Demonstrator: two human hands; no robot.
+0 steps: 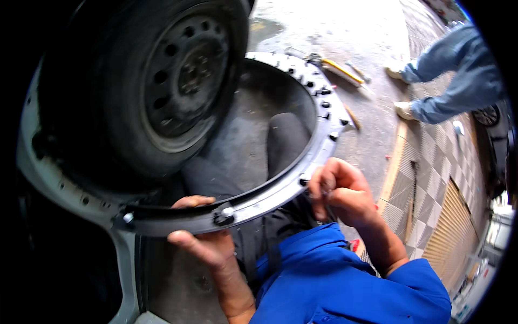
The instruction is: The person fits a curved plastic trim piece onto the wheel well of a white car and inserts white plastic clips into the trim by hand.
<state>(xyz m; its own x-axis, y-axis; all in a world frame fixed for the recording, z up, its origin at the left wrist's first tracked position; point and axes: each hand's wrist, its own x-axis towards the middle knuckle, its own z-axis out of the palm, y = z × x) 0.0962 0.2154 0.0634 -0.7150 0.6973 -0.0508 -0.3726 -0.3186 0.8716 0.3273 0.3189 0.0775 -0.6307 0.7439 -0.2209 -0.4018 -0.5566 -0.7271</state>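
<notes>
A curved wheel arch trim [270, 203] shows its inner side, with several black clips along it and a few white ones near its left end. My left hand [208, 243] grips the trim's lower left part, thumb below and fingers behind the band. Close to the trim's lower right, my right hand [345, 191] is closed in a pinch; whatever its fingertips hold is too small to make out. A black clip [305, 179] sits on the trim beside those fingers. Behind the trim stands a car wheel [186, 81] with a dark tyre and steel rim, inside the arch.
The pale car body edge [70, 201] curves round the wheel at left. On the floor beyond the trim lie a yellow-handled tool [342, 72] and other tools. A person in jeans [453, 73] stands at upper right. A long thin rod [411, 202] lies on floor tiles.
</notes>
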